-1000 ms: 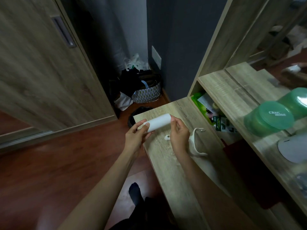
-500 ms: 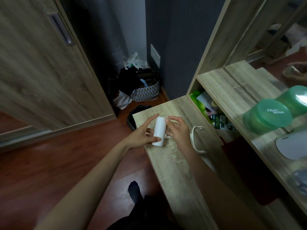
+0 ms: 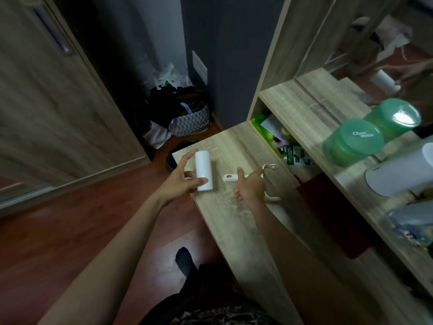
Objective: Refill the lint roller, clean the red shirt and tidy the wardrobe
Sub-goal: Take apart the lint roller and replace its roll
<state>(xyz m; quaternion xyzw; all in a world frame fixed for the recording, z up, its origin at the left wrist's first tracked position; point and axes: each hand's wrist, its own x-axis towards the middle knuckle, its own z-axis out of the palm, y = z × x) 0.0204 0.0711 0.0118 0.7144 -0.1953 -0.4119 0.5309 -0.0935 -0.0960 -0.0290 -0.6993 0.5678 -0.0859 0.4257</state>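
Refill roll (image 3: 203, 170) stands on end at the front edge of the wooden counter (image 3: 234, 231), near its far corner. The left hand (image 3: 185, 181) holds it there, thumb up one side and fingers curled across its lower front. It looks like a light, hollow tube of sticky paper. It is probably stiff along its length but likely to dent if squeezed hard, and its smooth outer wrap may slip in a loose hold. The two ends seem the safest places to take it, since an exposed sticky sheet would grab skin. The lint roller handle (image 3: 228, 177), white and slim, lies flat on the counter further in from that edge, near the roll but apart from it. Its curved frame (image 3: 273, 197) bends out toward the counter's back. The right hand (image 3: 249, 187) lies over the middle of the handle, thumb raised. Whether its fingers have closed round the handle I cannot tell, because the hand hides the contact. The handle looks light and rigid, so it should lift easily by its middle.
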